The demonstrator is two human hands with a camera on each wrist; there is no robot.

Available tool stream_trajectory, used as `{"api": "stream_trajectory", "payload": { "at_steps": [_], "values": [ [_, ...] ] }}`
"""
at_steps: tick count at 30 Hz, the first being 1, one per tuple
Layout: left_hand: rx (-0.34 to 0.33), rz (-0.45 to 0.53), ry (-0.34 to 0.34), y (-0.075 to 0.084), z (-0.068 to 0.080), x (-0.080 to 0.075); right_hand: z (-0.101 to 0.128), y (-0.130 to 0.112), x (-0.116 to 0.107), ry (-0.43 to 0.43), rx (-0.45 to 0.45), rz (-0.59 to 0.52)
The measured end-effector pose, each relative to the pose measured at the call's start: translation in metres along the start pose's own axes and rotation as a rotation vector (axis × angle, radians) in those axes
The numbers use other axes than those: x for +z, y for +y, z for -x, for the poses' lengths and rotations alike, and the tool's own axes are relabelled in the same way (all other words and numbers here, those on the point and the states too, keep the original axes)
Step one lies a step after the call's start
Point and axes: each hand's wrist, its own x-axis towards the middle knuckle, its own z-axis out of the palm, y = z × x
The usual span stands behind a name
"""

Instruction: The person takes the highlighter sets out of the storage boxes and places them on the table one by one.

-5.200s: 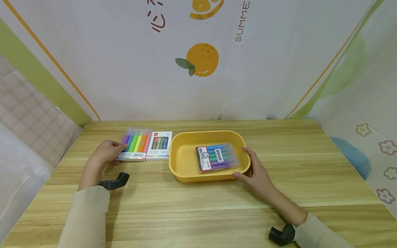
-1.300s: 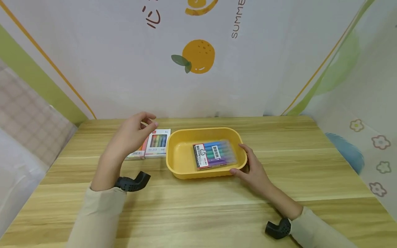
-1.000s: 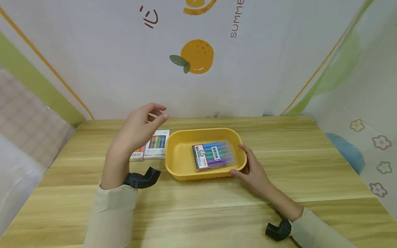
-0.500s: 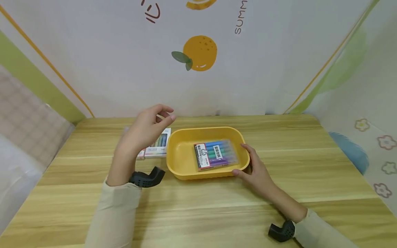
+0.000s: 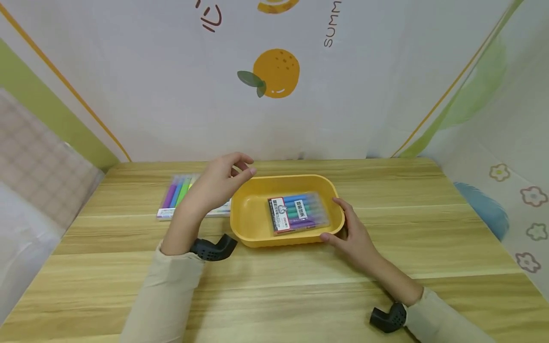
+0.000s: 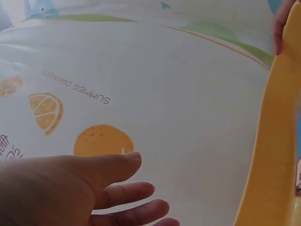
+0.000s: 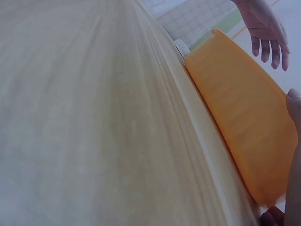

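A yellow plastic basket (image 5: 257, 240) stands mid-table. In it lies a clear pack of blue, green and purple pens (image 5: 299, 214) with a printed label. My right hand (image 5: 358, 240) holds the basket's right end, thumb at the front rim and fingers at the side. Above the basket's back left corner hovers my left hand (image 5: 216, 186), which holds nothing; the left wrist view shows its fingers (image 6: 127, 194) loosely extended. To its left lies a pack of highlighters (image 5: 173, 196), partly covered by that hand. A white box (image 5: 220, 210) beside the pack is mostly hidden.
The wooden table (image 5: 274, 290) extends around the basket, its back edge against a white curtain (image 5: 180, 95) with printed oranges. Black wrist devices (image 5: 214, 248) sit on both forearms.
My left hand, earlier at the highlighter pack, has lifted off it and moved right to the basket's left end, lowering slightly in the last half second. My right hand stays on the basket.
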Motion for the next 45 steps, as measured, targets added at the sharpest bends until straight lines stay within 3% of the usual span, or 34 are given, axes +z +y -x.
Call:
{"api": "stream_trajectory", "payload": {
  "at_steps": [6,13,39,45],
  "values": [
    [-0.003,-0.003,-0.001,-0.002,-0.003,0.011,-0.001,0.000,0.000,-0.001,-0.002,0.002],
    [0.030,0.009,-0.054,-0.004,-0.009,0.027,-0.001,0.000,0.001,-0.002,-0.001,0.001],
    [0.041,0.006,-0.142,-0.007,-0.017,0.057,0.000,-0.002,0.000,0.002,0.002,-0.003],
    [0.040,-0.004,-0.133,-0.009,-0.019,0.064,0.000,-0.001,0.001,0.002,-0.001,-0.010]
  ]
}}
